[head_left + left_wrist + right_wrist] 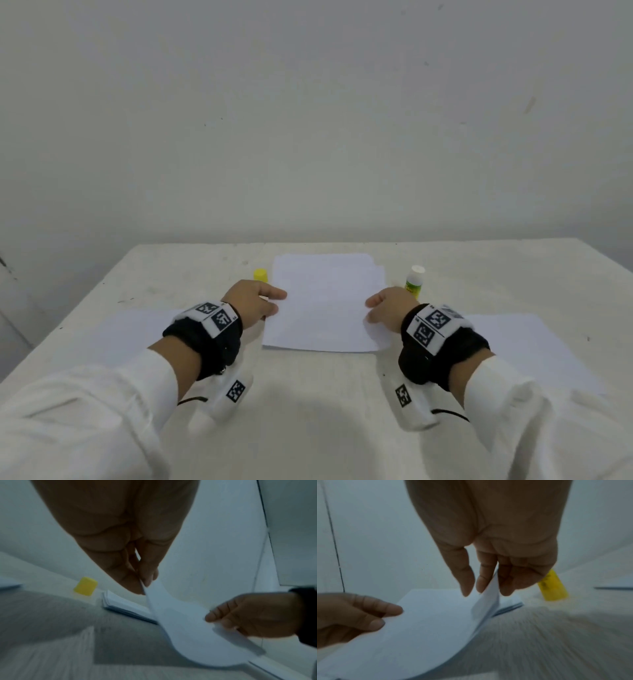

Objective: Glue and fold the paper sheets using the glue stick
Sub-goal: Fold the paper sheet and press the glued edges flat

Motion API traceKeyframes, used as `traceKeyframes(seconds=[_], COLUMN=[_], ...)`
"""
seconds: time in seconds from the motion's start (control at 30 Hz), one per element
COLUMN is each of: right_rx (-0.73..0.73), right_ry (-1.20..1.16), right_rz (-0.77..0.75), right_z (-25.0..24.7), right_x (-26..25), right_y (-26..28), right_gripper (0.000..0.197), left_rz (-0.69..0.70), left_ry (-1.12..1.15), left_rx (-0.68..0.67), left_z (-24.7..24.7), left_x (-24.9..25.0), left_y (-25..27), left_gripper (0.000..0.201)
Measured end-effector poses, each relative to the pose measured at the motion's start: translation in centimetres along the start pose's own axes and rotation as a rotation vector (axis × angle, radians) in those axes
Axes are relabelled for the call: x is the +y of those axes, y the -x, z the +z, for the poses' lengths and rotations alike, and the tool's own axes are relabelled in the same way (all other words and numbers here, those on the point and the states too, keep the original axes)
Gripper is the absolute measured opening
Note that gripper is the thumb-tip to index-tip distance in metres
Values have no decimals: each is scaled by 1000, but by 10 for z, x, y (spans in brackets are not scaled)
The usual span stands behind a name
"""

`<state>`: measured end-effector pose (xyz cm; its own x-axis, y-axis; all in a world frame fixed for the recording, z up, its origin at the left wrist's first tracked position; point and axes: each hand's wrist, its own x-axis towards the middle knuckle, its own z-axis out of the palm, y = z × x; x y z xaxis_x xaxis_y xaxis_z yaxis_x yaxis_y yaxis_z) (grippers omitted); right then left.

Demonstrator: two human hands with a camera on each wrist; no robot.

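A stack of white paper sheets [325, 274] lies mid-table. My left hand [274, 301] pinches the left edge of the top sheet [322, 318], and my right hand [371, 310] pinches its right edge. In the left wrist view the thumb and finger of my left hand [144, 584] clamp the sheet [180, 628], which sags in a curve above the stack [123, 604]. In the right wrist view, the sheet [419, 628] runs up between the fingers of my right hand [488, 588]. The glue stick [414, 281] stands upright right of the stack, and its yellow cap [260, 274] sits to the left.
A single white sheet [137, 329] lies flat on the table at the left under my left forearm. Another sheet [531, 346] lies at the right. The table [325, 394] backs onto a plain wall. The near middle of the table is bare.
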<state>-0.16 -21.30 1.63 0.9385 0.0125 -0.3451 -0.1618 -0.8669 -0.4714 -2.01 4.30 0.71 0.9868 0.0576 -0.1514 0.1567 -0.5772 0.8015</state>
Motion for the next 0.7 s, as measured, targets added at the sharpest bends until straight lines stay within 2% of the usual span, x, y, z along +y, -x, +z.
traceKeyframes(seconds=[0.13, 0.23, 0.33, 0.37, 0.4, 0.47, 0.5, 0.53, 0.6, 0.67, 0.7], right_rx=[125, 89, 43, 32, 9, -56, -52, -44, 18, 47, 59], right_ry=[111, 222, 340, 385, 409, 500, 503, 520, 529, 504, 468], right_rz=[52, 119, 153, 176, 221, 279, 305, 303, 264, 190, 130], right_z=[-9, -10, 0, 9, 25, 37, 39, 35, 18, 10, 7], right_x=[-27, -38, -33, -23, 2, 17, 16, 5, -29, -39, -41], right_y=[-41, -78, -125, -153, -207, -241, -242, -219, -147, -116, -104], right_gripper=[38, 37, 37, 44, 57, 82, 85, 81, 64, 45, 39], left_rz=[-1, 9, -23, -28, -23, -15, -8, 1, 63, 126, 122], left_ry=[-310, -562, -818, -888, -949, -1011, -1027, -1035, -1080, -1093, -1064], left_rx=[-65, -155, -259, -294, -324, -355, -341, -306, -222, -142, -130], left_z=[2, 4, 11, 14, 18, 23, 25, 26, 27, 28, 30], left_x=[19, 33, 32, 26, 19, 12, 12, 11, 13, 17, 22], left_y=[-48, -84, -112, -120, -128, -137, -141, -140, -133, -122, -115], left_gripper=[47, 56, 55, 55, 54, 41, 24, 13, 20, 37, 39])
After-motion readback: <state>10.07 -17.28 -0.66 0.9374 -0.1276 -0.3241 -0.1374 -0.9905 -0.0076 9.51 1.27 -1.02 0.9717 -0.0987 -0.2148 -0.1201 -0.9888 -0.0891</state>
